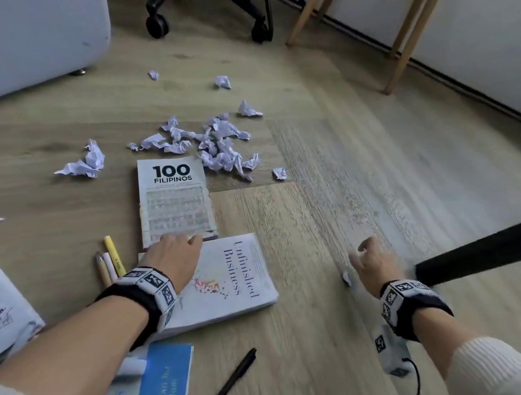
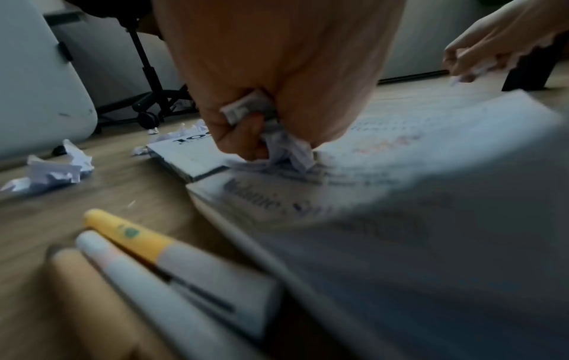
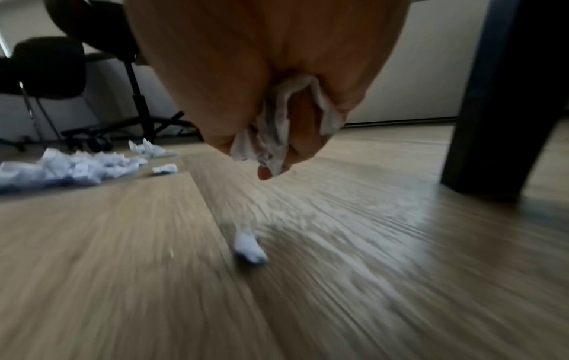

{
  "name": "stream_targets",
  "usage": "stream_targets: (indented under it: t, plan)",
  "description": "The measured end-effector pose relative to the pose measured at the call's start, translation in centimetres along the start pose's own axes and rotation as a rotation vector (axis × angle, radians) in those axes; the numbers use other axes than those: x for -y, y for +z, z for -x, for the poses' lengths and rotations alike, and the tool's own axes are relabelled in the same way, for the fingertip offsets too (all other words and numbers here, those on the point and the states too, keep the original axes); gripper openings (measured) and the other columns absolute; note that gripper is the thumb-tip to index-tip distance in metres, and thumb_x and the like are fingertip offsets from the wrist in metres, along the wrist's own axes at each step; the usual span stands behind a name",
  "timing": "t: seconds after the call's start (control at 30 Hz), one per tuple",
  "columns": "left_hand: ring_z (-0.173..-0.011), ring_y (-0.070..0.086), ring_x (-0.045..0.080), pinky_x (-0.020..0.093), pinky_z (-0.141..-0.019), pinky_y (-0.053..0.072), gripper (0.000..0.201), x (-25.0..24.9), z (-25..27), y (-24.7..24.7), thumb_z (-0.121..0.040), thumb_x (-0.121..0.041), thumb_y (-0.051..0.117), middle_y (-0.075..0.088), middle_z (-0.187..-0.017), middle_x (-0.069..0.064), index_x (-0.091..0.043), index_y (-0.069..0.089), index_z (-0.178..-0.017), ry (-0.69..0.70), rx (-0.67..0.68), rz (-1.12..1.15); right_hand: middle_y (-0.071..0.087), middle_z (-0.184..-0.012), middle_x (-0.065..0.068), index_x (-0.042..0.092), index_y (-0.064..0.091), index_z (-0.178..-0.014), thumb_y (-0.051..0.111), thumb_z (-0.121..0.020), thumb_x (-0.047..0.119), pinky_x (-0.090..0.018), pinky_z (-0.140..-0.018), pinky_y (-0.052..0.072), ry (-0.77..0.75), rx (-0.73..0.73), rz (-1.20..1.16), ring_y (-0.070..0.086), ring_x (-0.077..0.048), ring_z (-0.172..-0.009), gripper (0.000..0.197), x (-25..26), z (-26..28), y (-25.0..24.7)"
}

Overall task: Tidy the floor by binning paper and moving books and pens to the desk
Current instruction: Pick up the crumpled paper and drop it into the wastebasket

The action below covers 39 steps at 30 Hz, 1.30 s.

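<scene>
The left hand [image 2: 261, 80] has its grip curled tight round a wad of crumpled paper [image 2: 277, 136]; only the left wrist view shows this, since from the head camera the knuckles hide the wad. That hand hovers over the seam between the "100 Filipinos" book [image 1: 174, 201] and the "Unfinished Business" book [image 1: 229, 276], both flat on the floor [image 1: 333, 188]. The right hand [image 3: 270, 80] likewise grips crumpled paper [image 3: 277, 136], seen plainly only from the right wrist. Just below it a small paper scrap [image 3: 249, 246] lies on the floor. Three pens [image 1: 110, 265] lie just left of the left wrist, a black pen [image 1: 224, 392] nearer the body beside a blue book [image 1: 161, 390]. The main paper heap [image 1: 213, 140] sits beyond the books, well ahead of both hands.
</scene>
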<state>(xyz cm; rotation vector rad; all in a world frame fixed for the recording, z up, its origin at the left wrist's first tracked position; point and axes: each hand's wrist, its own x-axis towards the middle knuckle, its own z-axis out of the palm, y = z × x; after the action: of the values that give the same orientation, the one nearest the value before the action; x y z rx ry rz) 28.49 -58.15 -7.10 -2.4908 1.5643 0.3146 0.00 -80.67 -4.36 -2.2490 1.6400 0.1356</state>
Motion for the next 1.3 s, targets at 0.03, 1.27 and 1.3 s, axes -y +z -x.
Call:
stream_targets:
  t: [0.03, 1.27, 1.3]
  plan:
    - [-0.105, 0.055, 0.03, 0.037, -0.075, 0.044, 0.034, 0.1, 0.1, 0.1, -0.095, -0.007, 0.033, 0.056, -0.115, 0.008, -0.014, 0.037, -0.127, 0.003, -0.001, -0.006, 0.057, -0.081, -0.007, 0.012, 0.041, -0.105, 0.051, -0.093, 0.025, -0.031, -0.056, 0.033, -0.023, 0.062, 0.005, 0.052, -0.023, -0.066, 0.02, -0.7, 1.0, 0.9]
    - [-0.069, 0.061, 0.033, 0.039, -0.052, 0.036, 0.041, 7.8, -3.3, 1.0, -0.08, -0.006, 0.009, 0.022, -0.146, 0.021, -0.008, 0.041, -0.104, -0.116, -0.108, 0.371, 0.036, -0.125, -0.025, 0.013, 0.039, -0.124, 0.038, -0.098, 0.046, -0.041, -0.076, 0.044, -0.418, -0.135, 0.384, 0.057, -0.045, -0.1, 0.042, 31.6, -13.0, 8.7]
    - [-0.07, 0.062, 0.033, 0.039, -0.052, 0.037, 0.043, 7.7, -3.3, 0.9, -0.079, -0.007, 0.007, 0.021, -0.146, 0.021, -0.007, 0.041, -0.105, -0.111, -0.102, 0.373, 0.038, -0.123, -0.025, 0.011, 0.041, -0.123, 0.039, -0.1, 0.037, -0.04, -0.074, 0.044, -0.465, -0.122, 0.415, 0.057, -0.046, -0.099, 0.035, 31.3, -12.7, 8.5]
